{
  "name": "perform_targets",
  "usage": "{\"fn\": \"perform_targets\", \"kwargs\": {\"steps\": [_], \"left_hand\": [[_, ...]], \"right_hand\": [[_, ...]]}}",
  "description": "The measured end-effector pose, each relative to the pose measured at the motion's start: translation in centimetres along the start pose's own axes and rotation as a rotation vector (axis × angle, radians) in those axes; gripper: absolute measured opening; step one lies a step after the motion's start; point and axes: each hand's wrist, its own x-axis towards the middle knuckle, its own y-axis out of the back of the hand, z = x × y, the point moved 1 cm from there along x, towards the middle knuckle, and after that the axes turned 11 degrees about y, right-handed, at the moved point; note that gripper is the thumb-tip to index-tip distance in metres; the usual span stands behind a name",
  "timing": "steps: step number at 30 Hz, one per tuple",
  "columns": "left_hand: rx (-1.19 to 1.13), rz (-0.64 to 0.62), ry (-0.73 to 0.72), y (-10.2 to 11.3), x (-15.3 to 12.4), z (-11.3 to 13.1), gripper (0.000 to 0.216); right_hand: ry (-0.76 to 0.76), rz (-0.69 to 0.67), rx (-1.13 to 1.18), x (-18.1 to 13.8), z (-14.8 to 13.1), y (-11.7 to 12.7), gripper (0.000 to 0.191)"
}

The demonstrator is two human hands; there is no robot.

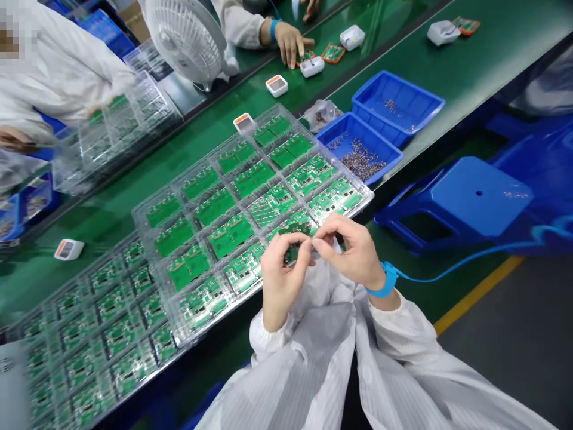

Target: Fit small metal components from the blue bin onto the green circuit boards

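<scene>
My left hand and my right hand meet at the near edge of a clear plastic tray full of green circuit boards. Both pinch the same small green circuit board, held between the fingertips just above the tray's edge. A blue wrist strap with a coiled blue cord sits on my right wrist. White sleeves cover both forearms.
A second clear tray of boards lies at the lower left. Two blue bins with small metal parts stand at the right. A white fan, small white devices and other people's hands are across the green belt. A blue stool stands on the floor.
</scene>
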Motion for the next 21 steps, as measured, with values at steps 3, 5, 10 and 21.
{"fn": "perform_targets", "kwargs": {"steps": [3,5,10,21], "left_hand": [[-0.001,0.023,-0.029,0.0,0.0,0.0,0.02],[0.004,0.04,-0.061,-0.1,-0.1,0.1,0.019],[-0.003,0.102,-0.153,-0.4,-0.5,0.1,0.04],[-0.13,0.097,-0.073,-2.1,-1.0,0.7,0.038]], "right_hand": [[-0.036,0.102,-0.01,-0.1,0.4,-0.4,0.016],[-0.075,0.164,-0.019,-0.1,0.7,-0.8,0.018],[-0.119,0.214,0.0,-0.1,1.3,-1.5,0.023],[-0.036,0.279,-0.105,-0.1,0.7,-1.7,0.019]]}}
